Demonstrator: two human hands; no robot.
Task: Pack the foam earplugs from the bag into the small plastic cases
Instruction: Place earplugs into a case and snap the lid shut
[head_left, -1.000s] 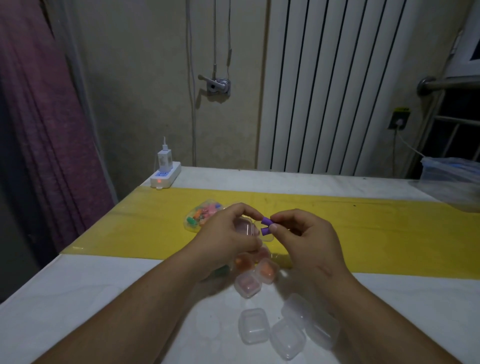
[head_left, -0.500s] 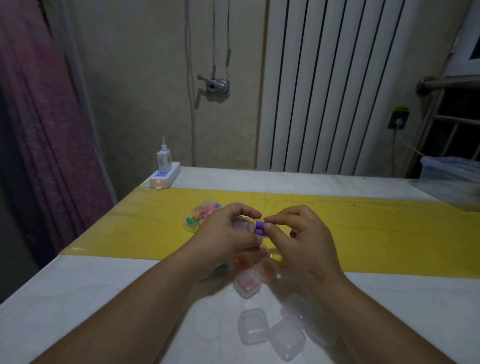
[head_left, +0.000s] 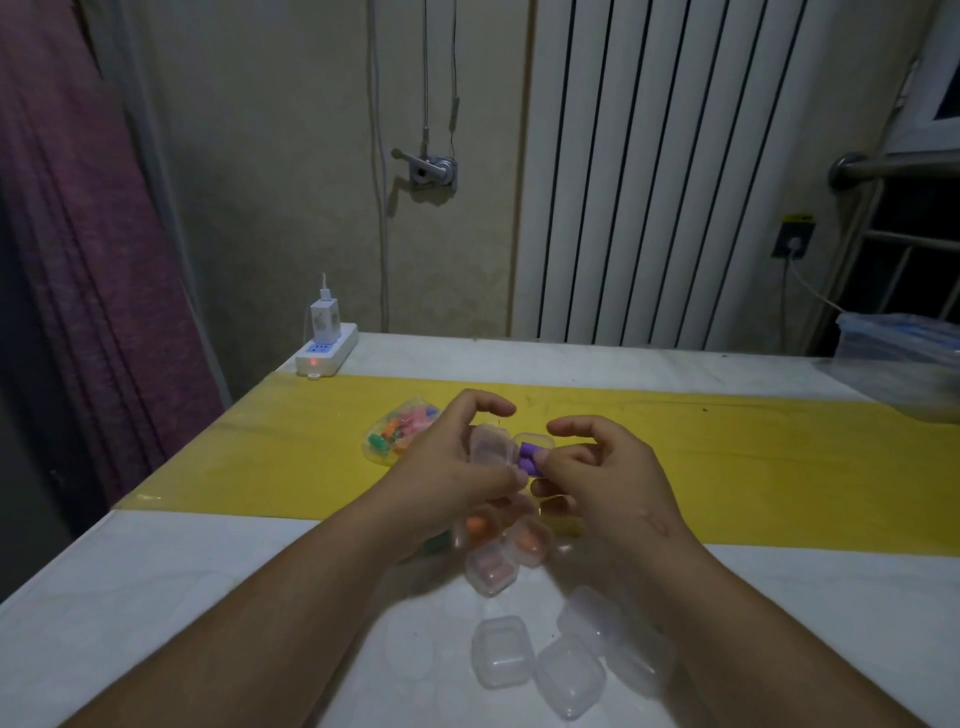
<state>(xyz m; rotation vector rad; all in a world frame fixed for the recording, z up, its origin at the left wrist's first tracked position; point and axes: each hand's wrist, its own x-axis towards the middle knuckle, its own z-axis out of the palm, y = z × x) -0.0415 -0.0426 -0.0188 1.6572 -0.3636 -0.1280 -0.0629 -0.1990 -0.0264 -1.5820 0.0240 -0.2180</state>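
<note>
My left hand (head_left: 457, 467) holds a small clear plastic case (head_left: 491, 447), lid open, above the yellow strip. My right hand (head_left: 602, 467) pinches purple foam earplugs (head_left: 531, 460) at the case's open half. A clear bag of coloured earplugs (head_left: 400, 434) lies on the yellow strip, left of my hands. Below my hands sit filled cases with orange and pink plugs (head_left: 491, 569). Several empty clear cases (head_left: 566, 670) lie nearer to me on the white table.
A white power strip (head_left: 326, 353) with a charger stands at the table's far left corner. A clear plastic bin (head_left: 898, 345) sits at the far right. A radiator (head_left: 670, 171) covers the wall behind; a purple curtain (head_left: 88, 260) hangs left.
The purple earplugs have moved from between the fingertips into the open case. My left index finger has lifted off, and both hands sit a little lower.
</note>
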